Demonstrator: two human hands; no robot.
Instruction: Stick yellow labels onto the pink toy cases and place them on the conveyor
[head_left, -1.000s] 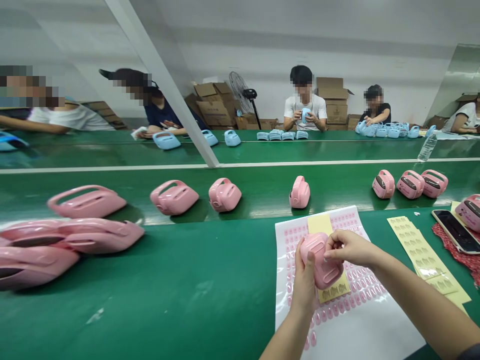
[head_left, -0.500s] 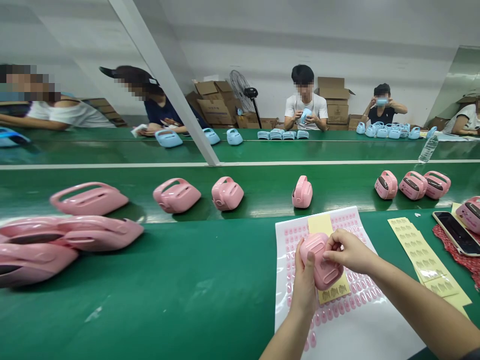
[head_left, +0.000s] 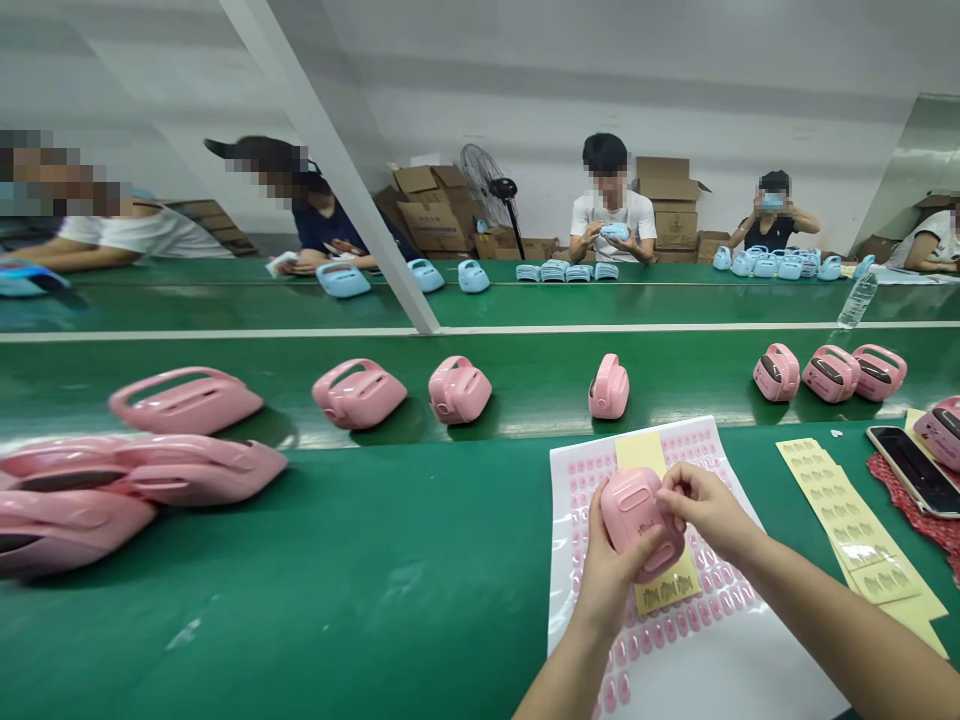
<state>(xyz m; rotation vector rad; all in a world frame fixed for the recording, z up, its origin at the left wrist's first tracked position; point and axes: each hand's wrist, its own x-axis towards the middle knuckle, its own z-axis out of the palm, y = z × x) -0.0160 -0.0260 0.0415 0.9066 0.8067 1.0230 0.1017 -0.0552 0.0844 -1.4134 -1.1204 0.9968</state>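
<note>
My left hand [head_left: 611, 575] is wrapped round a small pink plastic case [head_left: 628, 497] with rounded corners, its thumb lying across the lower face. A small dark printed mark shows on that face, between two raised oval strips. At the case's right edge, my right hand [head_left: 701, 505] is closed in a pinch; whatever its fingertips hold is hidden. Beneath both hands lies a white sheet [head_left: 559, 600] with rows of small pink oval pieces. On it is a yellow sticker strip [head_left: 639, 447] with dark prints, partly covered by the case.
More yellow sticker sheets [head_left: 836, 505] and a phone [head_left: 911, 465] on red cloth [head_left: 885, 480] lie to the right. Pink handled cases [head_left: 360, 393] stand along the green belt [head_left: 525, 375], and several [head_left: 202, 470] crowd at left. A water bottle [head_left: 856, 300] and co-workers with blue cases are beyond.
My right fingertips have drawn back slightly from the case's face to its right edge. My left thumb has come down over the face, and the dark mark is now visible.
</note>
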